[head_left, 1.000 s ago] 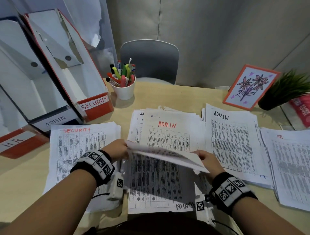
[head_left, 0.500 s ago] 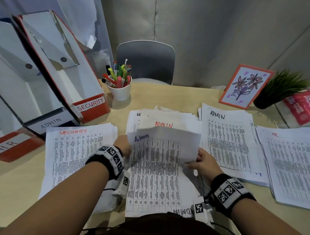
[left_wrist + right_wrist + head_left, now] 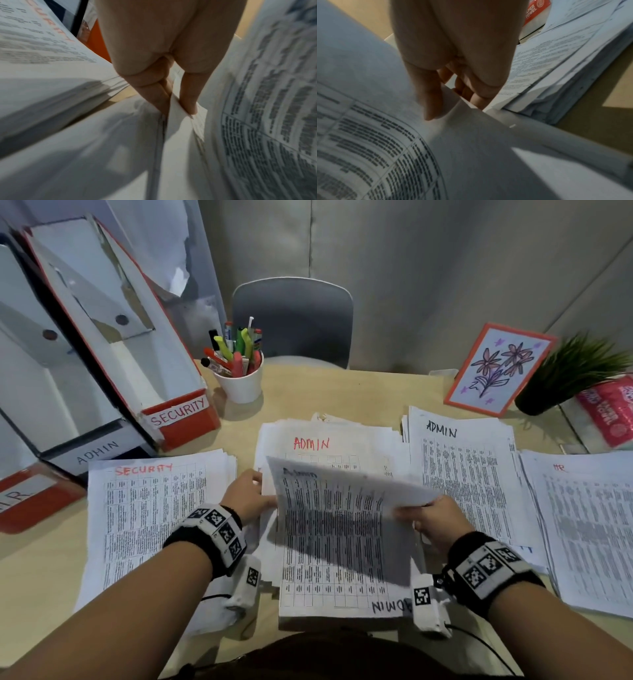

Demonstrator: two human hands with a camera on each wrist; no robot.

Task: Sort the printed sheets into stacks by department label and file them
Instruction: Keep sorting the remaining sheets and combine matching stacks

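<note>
you can read "security" in white-backed red letters on the red file box (image 3: 178, 412), "admin" on the dark file box (image 3: 97, 451) beside it, and "hr" on the red box (image 3: 20, 494) at the left edge. handwritten in red, "security" heads the left stack (image 3: 144, 470) and "admin" the middle stack (image 3: 311, 444); black "admin" tops the next stack (image 3: 441, 430), red "hr" the rightmost stack (image 3: 559, 468). the lifted sheet (image 3: 339, 491) reads "admin". the red pack (image 3: 534, 9) shows "paper towel", partly cut off.

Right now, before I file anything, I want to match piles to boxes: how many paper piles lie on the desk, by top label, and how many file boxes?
SECURITY pile: 1
ADMIN piles: 2
HR pile: 1
File boxes: 3
Total: 7
</note>
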